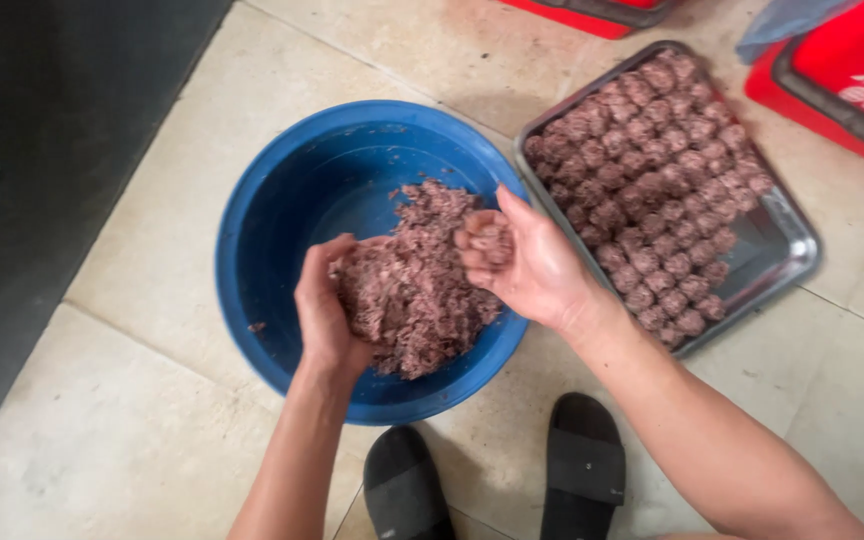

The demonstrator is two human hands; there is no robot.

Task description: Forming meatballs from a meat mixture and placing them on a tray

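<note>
Left hand [324,305] presses the minced meat [412,285] in the blue basin [272,210], fingers curled around it. Right hand [527,262] cups a small meat lump [490,242], fingers half closed. Tray of meatballs [782,250] sits at upper right.

The picture's top edge is cutting off two red crates [842,70]; the left hand's [324,310] fingertips are lying hidden in minced meat [417,290].

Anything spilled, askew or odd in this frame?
Nothing spilled. The mince stays inside the blue basin, smears on its wall only. Meatballs sit in rows on the steel tray. Left hand grips mince, right hand cups a ball.
</note>
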